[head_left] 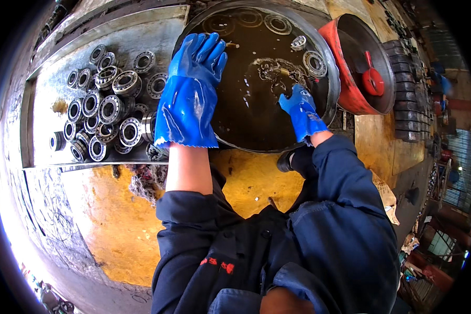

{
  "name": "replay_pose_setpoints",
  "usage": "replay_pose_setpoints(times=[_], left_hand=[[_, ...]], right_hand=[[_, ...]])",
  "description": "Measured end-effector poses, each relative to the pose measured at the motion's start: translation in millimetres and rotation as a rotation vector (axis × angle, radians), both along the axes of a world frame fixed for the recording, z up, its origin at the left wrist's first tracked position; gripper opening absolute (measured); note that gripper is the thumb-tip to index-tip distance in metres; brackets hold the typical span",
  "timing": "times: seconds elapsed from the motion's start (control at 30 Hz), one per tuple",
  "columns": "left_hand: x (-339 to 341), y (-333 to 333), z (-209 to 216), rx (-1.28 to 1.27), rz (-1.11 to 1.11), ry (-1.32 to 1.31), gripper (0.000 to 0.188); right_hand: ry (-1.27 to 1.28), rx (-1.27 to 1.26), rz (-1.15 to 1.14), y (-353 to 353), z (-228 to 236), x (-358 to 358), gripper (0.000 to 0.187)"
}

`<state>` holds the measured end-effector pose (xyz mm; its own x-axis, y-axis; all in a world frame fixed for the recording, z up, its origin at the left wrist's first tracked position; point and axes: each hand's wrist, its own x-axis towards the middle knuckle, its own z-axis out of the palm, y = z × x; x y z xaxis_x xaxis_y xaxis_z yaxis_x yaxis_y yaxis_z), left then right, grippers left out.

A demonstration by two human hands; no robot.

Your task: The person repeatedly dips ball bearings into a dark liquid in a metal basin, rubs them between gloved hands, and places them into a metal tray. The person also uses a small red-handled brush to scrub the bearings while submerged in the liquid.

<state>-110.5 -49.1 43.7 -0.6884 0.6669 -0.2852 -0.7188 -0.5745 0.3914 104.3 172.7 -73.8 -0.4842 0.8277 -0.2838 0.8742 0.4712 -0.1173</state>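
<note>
Head view showed two hands in long blue gloves, presumably worn to keep the dark liquid off the skin. The left hand [193,68], fingers loosely extended and slightly apart, lay over the left rim of the round tub [334,83] with nothing visible in its grasp; the rim may have served as a prop. The right hand [300,104] reached just inside the tub's right side, fingertips down at the liquid. Whether it gripped anything could not be told, as the surface hid them; froth [280,69] lay just ahead, which suggested stirring there.

One bearing [307,64] sat beside the tub's right rim, a smaller tilted bearing part [298,43] farther along, and another ring [267,23] by the far rim, perhaps lodged on the shallower edge where they stayed within reach. Many more bearings [104,116] were heaped in a metal tray [115,39], mostly toward its near edge and right side, where the raised rim probably stopped them rolling off. Beyond the tub's right edge, a red container [349,91] held a red scoop [372,82], its handle toward the far edge, likely for easy pickup.
</note>
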Motion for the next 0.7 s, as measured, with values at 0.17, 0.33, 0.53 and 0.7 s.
replay_pose_setpoints(times=[0.17, 0.33, 0.53, 0.7], left_hand=[[-4.3, 1.6, -10.2, 0.037, -0.013, -0.013, 0.033], [-3.0, -1.5, -11.7, 0.042, -0.005, 0.015, 0.036], [-8.4, -4.2, -11.0, 0.005, -0.047, -0.053, 0.039], [-5.2, 10.2, -0.3, -0.037, -0.093, -0.071, 0.038]], right_hand=[[0.451, -0.113, -0.065, -21.0, -1.1, 11.3, 0.069], [0.495, -0.230, -0.201, -21.6, -4.1, 9.7, 0.061], [0.342, 0.077, -0.130, -8.8, -12.7, -5.3, 0.055], [0.070, -0.038, 0.374, 21.8, -39.1, 18.4, 0.051]])
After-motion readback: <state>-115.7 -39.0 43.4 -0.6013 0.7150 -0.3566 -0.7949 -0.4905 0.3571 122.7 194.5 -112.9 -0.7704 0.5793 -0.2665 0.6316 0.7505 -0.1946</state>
